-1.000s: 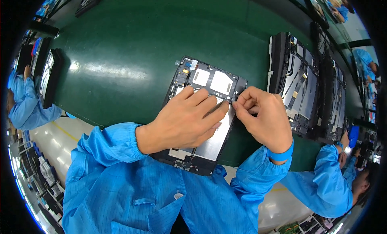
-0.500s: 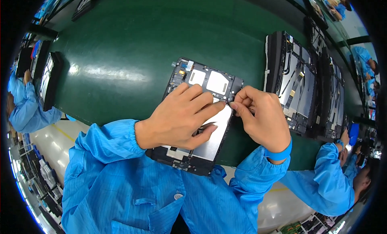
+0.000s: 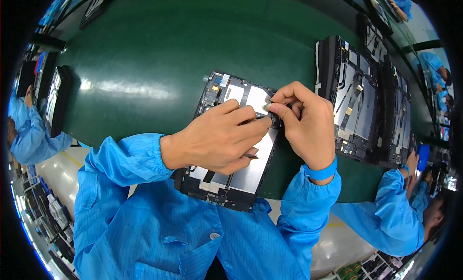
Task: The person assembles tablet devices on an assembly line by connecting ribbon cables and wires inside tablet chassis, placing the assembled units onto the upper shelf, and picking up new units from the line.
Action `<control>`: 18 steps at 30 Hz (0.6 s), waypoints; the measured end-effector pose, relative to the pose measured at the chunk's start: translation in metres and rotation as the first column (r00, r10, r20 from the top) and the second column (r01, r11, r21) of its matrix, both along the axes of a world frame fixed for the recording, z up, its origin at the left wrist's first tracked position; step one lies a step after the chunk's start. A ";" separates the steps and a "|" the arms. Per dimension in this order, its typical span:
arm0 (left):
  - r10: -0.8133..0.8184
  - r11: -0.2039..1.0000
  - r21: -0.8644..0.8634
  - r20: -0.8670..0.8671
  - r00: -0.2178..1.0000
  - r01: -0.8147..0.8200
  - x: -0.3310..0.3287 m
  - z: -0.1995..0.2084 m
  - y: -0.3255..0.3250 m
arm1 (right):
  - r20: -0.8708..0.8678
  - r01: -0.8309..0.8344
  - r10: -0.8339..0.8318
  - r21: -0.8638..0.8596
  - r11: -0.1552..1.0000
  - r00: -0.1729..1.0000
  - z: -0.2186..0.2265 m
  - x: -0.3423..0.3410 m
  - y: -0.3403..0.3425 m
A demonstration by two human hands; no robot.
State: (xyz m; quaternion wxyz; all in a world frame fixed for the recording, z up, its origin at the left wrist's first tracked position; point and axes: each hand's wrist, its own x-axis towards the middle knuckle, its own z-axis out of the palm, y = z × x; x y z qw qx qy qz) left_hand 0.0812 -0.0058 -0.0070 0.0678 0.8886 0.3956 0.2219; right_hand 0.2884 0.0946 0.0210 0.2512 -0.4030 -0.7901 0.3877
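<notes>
A tablet-like device (image 3: pixel 248 181) lies tilted on the green bench in front of me, its inside exposed with silvery plates, dark frame and small connectors. My left hand (image 3: pixel 219 135) rests across its middle, palm down, the index fingertip near the right edge and the thumb apart from it. A dark strip shows by the left thumb tip; I cannot tell whether it is held. Over the upper right part of the device, my right hand (image 3: pixel 308 121) is closed in a pinch of thumb and index finger. Whatever lies between those fingertips is too small to make out.
The green bench top (image 3: pixel 159 53) stretches beyond the device. At right stand opened devices (image 3: pixel 354 101) in dark holders, several in all. Another dark-framed device (image 3: pixel 58 101) sits at the left edge. A co-worker's blue sleeve (image 3: pixel 390 222) reaches in at lower right.
My right hand has moved up and slightly left, from the device's right edge to beside its upper silvery plate. The left hand stays on the device with only a slight shift.
</notes>
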 end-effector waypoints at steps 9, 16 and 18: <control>0.006 0.999 0.038 0.004 1.000 -0.007 -0.004 -0.004 0.004 | -0.093 0.111 -0.124 -0.134 0.985 0.988 -0.016 -0.008 -0.002; 0.034 0.998 0.061 -0.011 0.999 -0.033 -0.002 -0.003 0.001 | -0.220 0.125 -0.203 -0.324 0.938 0.954 -0.024 -0.015 -0.004; 0.024 0.998 0.060 0.015 1.000 -0.025 -0.002 -0.004 0.002 | -0.239 0.126 -0.219 -0.354 0.927 0.946 -0.024 -0.014 -0.004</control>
